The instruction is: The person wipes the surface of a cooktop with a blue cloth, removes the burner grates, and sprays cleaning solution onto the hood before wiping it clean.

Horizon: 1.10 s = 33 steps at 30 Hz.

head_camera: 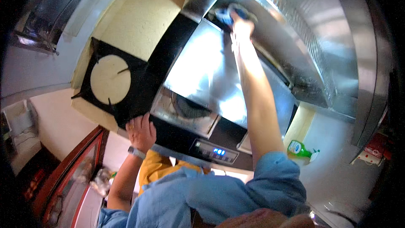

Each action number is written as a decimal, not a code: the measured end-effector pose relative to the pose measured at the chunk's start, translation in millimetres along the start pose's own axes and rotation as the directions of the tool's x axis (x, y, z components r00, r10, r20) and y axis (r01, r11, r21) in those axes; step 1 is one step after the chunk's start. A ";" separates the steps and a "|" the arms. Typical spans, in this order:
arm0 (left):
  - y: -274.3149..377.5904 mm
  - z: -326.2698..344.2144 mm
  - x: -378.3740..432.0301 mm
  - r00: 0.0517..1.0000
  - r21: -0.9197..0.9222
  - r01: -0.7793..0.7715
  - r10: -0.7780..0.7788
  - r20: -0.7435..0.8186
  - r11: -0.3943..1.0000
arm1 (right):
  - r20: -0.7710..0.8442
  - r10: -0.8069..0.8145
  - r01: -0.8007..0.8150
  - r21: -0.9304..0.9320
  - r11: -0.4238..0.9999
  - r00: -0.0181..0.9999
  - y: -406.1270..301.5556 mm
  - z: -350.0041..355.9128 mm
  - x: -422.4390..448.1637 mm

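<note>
My right hand (242,25) is stretched far forward and presses a blurred blue cloth (224,15) against the dark metal surface of a range hood. Below that arm lies a shiny stainless steel panel (196,60) with bright reflections. My left hand (142,133) rests with its fingers spread on the black edge at the near left, holding nothing. Between the hands, nearer to me, an opening (190,107) shows a round dark part inside. A control panel (216,152) with a lit blue display sits on the near edge.
A black metal frame (136,79) with a round opening lies left. At right, a green spray bottle (297,148) lies beside a pale surface. Curved stainless steel with a slotted grille (297,25) rises at upper right. A red-framed glass door (79,177) stands at lower left.
</note>
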<state>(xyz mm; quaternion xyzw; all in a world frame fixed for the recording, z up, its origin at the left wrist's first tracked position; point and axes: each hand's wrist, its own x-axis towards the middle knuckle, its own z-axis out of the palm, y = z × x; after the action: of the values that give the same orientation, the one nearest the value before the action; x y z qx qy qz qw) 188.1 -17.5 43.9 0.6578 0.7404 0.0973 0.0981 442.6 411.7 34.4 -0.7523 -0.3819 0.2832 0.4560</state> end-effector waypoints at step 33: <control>3.4 -5.4 -0.5 0.999 -0.037 0.040 -0.040 -0.007 0.999 | 0.617 -0.161 0.629 -0.693 0.352 0.770 7.5 -7.7 16.8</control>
<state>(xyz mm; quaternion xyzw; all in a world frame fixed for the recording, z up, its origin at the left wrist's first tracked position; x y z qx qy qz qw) 189.9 -17.7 50.0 0.6404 0.7520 0.1117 0.1092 460.2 419.9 29.6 -0.6670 -0.7389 0.0867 -0.0411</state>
